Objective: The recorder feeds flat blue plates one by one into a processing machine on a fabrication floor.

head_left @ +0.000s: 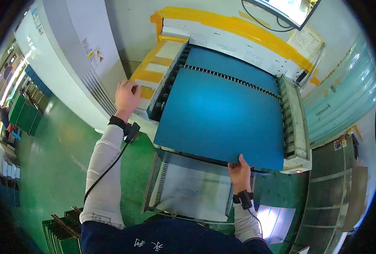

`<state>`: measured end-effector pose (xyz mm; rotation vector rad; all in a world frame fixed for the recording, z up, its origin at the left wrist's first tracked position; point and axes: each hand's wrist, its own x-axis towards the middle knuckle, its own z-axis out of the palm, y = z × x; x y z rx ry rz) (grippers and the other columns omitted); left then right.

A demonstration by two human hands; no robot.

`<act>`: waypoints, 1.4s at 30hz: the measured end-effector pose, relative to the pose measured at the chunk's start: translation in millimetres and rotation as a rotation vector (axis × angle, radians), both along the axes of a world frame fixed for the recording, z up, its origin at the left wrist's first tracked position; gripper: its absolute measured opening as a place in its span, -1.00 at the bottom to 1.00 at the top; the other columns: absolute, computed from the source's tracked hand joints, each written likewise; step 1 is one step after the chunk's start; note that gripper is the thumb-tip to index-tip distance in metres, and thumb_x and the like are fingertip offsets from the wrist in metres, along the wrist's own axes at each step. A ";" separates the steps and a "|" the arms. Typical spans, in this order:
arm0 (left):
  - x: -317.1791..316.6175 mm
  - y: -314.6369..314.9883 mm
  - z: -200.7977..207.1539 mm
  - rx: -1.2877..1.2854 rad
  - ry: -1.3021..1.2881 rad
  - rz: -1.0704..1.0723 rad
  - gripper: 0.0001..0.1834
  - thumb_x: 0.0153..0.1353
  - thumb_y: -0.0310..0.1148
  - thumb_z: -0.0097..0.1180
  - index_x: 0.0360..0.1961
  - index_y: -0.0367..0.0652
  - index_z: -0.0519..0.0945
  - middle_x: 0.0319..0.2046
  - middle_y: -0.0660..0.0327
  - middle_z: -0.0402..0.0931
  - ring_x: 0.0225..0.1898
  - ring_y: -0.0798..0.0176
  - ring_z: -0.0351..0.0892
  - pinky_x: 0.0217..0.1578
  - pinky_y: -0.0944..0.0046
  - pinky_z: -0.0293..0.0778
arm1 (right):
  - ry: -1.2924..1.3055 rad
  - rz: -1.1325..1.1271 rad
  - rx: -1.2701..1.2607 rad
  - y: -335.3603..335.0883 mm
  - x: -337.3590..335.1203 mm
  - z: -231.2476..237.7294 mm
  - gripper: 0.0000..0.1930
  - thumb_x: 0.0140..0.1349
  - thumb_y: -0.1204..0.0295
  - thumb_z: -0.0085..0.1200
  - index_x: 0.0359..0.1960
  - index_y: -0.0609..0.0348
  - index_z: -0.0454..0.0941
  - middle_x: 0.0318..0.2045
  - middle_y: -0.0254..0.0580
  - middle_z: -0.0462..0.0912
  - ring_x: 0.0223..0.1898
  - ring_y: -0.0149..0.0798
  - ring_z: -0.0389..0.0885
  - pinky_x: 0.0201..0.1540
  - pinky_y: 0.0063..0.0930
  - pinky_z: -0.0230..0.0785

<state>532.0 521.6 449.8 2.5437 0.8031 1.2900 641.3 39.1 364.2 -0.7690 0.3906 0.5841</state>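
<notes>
A large flat blue panel lies on a conveyor bed between two side rails with rows of dark rollers. My right hand is at its front edge, thumb on top and fingers underneath, pinching the edge. Behind it lies a second blue panel, past a row of small rollers. My left hand is raised beside the yellow-taped ledge left of the conveyor. Its fingers are curled closed; whatever may be inside them is hidden. Both wrists wear black bands with cables.
Below the conveyor's front is a metal-framed rack with toothed sides. A tall white cabinet stands at left, and slotted green racks at lower left. Clear plastic curtain strips hang at right above grey panels. A screen is overhead.
</notes>
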 end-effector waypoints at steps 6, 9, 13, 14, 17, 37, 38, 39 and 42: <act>0.0 -0.9 0.2 -0.010 0.011 -0.005 -0.87 0.10 -0.37 0.20 -0.42 -0.21 0.64 -0.35 0.11 0.54 -0.19 -0.05 0.51 -0.17 0.03 0.47 | 0.034 -0.042 -0.056 6.1 5.0 4.2 -0.86 0.30 0.36 0.20 -0.18 0.04 0.54 -0.33 -0.27 0.64 -0.35 -0.24 0.57 -0.30 -0.31 0.46; -0.2 -1.2 1.3 -0.009 0.006 -0.011 -0.87 0.10 -0.37 0.20 -0.43 -0.22 0.63 -0.35 0.11 0.54 -0.19 -0.06 0.51 -0.17 0.02 0.47 | -0.001 -0.025 -0.006 4.3 9.7 -0.7 -0.87 0.30 0.35 0.20 -0.21 0.06 0.55 -0.34 -0.26 0.63 -0.36 -0.22 0.57 -0.30 -0.32 0.47; 1.1 -2.3 2.2 -0.022 0.020 -0.005 -0.87 0.10 -0.36 0.20 -0.42 -0.21 0.63 -0.35 0.10 0.54 -0.20 -0.06 0.51 -0.16 0.02 0.46 | -0.039 0.003 0.057 -0.5 15.2 -12.1 -0.84 0.30 0.30 0.20 -0.27 0.08 0.57 -0.37 -0.24 0.64 -0.36 -0.18 0.59 -0.27 -0.31 0.49; 0.2 -1.6 1.9 -0.026 0.021 -0.005 -0.87 0.10 -0.36 0.20 -0.42 -0.21 0.63 -0.35 0.10 0.54 -0.20 -0.06 0.51 -0.16 0.02 0.46 | -0.031 0.010 0.044 1.5 14.9 -10.6 -0.83 0.31 0.28 0.20 -0.28 0.08 0.57 -0.38 -0.24 0.64 -0.36 -0.18 0.60 -0.26 -0.30 0.49; -0.9 -0.1 1.0 -0.008 0.017 -0.003 -0.87 0.10 -0.36 0.20 -0.42 -0.21 0.63 -0.35 0.11 0.55 -0.20 -0.06 0.51 -0.16 0.02 0.46 | -0.011 0.022 0.013 7.5 12.3 -6.1 -0.79 0.32 0.23 0.18 -0.31 0.08 0.56 -0.40 -0.23 0.63 -0.33 -0.17 0.62 -0.23 -0.27 0.49; 1.5 -3.3 1.1 -0.037 0.016 0.004 -0.87 0.11 -0.36 0.19 -0.44 -0.21 0.64 -0.36 0.13 0.54 -0.19 -0.04 0.51 -0.16 0.02 0.47 | -1.244 0.474 -1.059 14.1 -17.7 -20.3 -0.76 0.17 0.27 0.28 -0.23 0.17 0.69 -0.23 -0.09 0.72 -0.18 -0.16 0.68 -0.10 -0.26 0.45; 0.3 -2.9 2.0 -0.037 0.025 0.008 -0.87 0.11 -0.36 0.19 -0.44 -0.21 0.64 -0.36 0.13 0.54 -0.19 -0.04 0.51 -0.16 0.02 0.47 | -1.377 0.486 -1.128 14.9 -18.5 -20.1 -0.75 0.17 0.26 0.27 -0.25 0.16 0.69 -0.25 -0.10 0.72 -0.21 -0.11 0.67 -0.12 -0.24 0.44; -0.9 -2.9 2.5 -0.035 0.017 0.007 -0.87 0.11 -0.36 0.19 -0.45 -0.21 0.63 -0.36 0.13 0.54 -0.19 -0.04 0.51 -0.17 0.02 0.47 | -1.512 0.496 -1.195 15.7 -19.2 -20.1 -0.75 0.16 0.24 0.26 -0.26 0.15 0.70 -0.28 -0.11 0.72 -0.23 -0.07 0.66 -0.15 -0.22 0.44; -1.5 -3.5 3.8 -0.037 0.002 -0.002 -0.87 0.10 -0.36 0.19 -0.45 -0.20 0.63 -0.36 0.13 0.54 -0.20 -0.05 0.50 -0.18 0.02 0.47 | -1.656 0.474 -1.237 15.7 -16.6 -26.3 -0.77 0.13 0.26 0.27 -0.32 0.17 0.69 -0.36 -0.10 0.69 -0.36 0.02 0.61 -0.31 -0.20 0.40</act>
